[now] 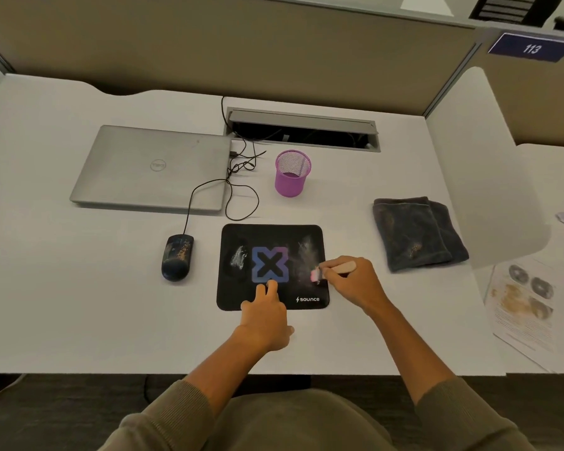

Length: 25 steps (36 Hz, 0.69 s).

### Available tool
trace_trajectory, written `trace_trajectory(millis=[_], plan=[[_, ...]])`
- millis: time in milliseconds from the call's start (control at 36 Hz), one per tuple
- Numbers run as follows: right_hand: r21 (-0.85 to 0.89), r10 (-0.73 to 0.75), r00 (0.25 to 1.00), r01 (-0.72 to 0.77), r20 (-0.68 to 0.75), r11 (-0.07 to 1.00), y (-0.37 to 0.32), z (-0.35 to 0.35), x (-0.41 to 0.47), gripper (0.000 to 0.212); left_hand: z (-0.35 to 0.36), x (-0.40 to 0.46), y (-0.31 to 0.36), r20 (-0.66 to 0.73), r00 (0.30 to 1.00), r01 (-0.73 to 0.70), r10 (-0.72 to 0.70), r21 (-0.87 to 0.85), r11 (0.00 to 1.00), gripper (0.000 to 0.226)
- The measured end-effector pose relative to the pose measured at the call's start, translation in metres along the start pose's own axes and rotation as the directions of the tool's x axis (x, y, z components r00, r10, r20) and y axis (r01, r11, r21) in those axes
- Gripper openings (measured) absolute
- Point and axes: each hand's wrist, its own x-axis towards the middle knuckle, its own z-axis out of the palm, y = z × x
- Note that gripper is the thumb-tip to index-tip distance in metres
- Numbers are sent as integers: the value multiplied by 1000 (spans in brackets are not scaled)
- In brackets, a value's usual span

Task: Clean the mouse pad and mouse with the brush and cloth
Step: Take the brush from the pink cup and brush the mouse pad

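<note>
Both forearms reach up from the bottom of the frame in olive sleeves. The left hand [265, 315], at lower centre, lies flat with straight fingers pressing down. The right hand [350, 281], just right of it, has fingers curled in a grip.

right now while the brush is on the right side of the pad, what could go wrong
1. The brush in the right hand could sweep white powder off the mouse pad onto the desk or toward the cloth.
2. The left hand rests its fingers on the pad; if it lifts, the pad may slide.
3. The white smear and the dirty mouse might get missed.
</note>
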Motion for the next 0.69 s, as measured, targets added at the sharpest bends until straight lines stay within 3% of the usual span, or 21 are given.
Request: trace_trajectory(millis=[139,278,417,556,639,694], plan=[[-17,-28,996,29,81,999,-6,13,-4,17,1,3,1,8,1000,-4,4,20,1000,53],[59,-15,1000,15,-9,998,-25,19,2,16,5,6,-2,4,1000,-4,4,17,1000,54],[-33,-29,994,32,104,999,-21,29,3,20,5,7,-3,3,1000,-6,6,22,1000,54],[-60,29,1000,-28,5,998,-8,14,3,8,2,6,-5,13,1000,-5,4,9,1000,59],[-19,-55,998,55,-24,998,-27,20,1,32,0,5,-3,30,1000,-1,1,17,1000,57],[5,-88,996,88,18,996,-40,30,1,17,-2,5,-1,40,999,-1,0,31,1000,56]])
